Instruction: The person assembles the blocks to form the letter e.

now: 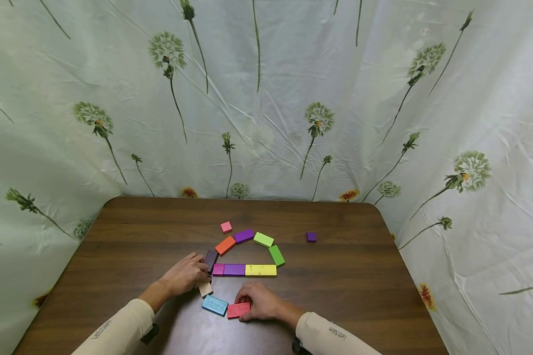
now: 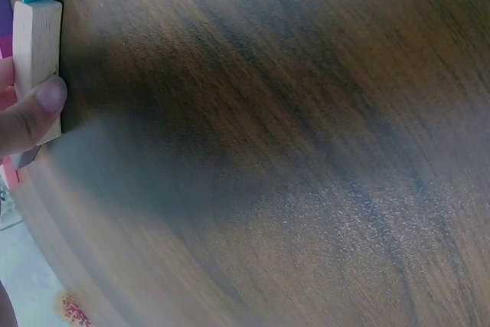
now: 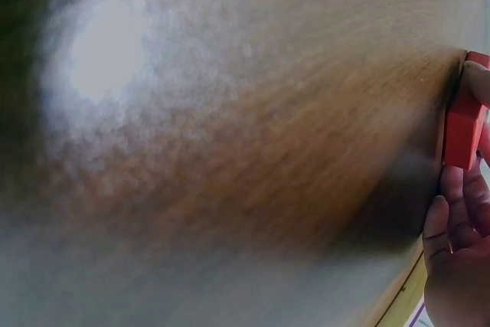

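My left hand [image 1: 185, 274] pinches a plain wooden block [image 1: 206, 289] lying on the table, thumb on its side in the left wrist view. Just above it, in the head view, a dark purple block [image 1: 210, 260] is partly covered by the fingers. My right hand [image 1: 261, 301] holds a red block [image 1: 239, 310] between thumb and fingers on the table. Between the plain and red blocks lies a glittery blue block [image 1: 215, 305], its right end close to the red one.
An arc of orange [image 1: 225, 245], purple [image 1: 244, 236], lime [image 1: 264, 239] and green [image 1: 277, 255] blocks curves above a straight row ending in a yellow block [image 1: 260, 270]. A small pink block [image 1: 226, 227] and a small purple block [image 1: 311, 237] lie apart. A patterned curtain [image 1: 266, 123] hangs behind the table.
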A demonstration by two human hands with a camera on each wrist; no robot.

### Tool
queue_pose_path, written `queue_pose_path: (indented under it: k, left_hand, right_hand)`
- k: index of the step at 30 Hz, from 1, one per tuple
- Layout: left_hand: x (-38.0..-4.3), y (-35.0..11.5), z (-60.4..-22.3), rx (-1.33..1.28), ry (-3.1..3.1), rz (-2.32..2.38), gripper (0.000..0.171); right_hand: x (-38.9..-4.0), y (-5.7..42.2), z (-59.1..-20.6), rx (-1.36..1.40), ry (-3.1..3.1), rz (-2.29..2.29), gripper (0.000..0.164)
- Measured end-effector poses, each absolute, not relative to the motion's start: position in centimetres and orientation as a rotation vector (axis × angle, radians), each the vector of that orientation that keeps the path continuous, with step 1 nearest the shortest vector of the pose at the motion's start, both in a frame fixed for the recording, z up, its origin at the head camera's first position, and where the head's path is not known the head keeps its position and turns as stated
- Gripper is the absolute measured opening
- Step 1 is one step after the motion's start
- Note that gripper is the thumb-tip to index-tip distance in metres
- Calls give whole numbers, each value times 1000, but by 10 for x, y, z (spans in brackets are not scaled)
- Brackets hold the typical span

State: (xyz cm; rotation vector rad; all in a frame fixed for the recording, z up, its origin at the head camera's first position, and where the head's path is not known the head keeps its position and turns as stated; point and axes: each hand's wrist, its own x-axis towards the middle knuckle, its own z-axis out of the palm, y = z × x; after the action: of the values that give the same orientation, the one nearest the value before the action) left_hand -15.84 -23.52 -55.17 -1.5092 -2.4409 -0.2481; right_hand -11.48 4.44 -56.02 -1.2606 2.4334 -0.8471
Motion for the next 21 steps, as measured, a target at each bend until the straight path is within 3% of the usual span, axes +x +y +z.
queue_pose_path:
  k: [21]
  left_hand:
    - [-157, -235, -549, -1509, -2514, -208, 18]
  right_hand:
    - [-122, 52, -557, -1056, 2345, -978, 35]
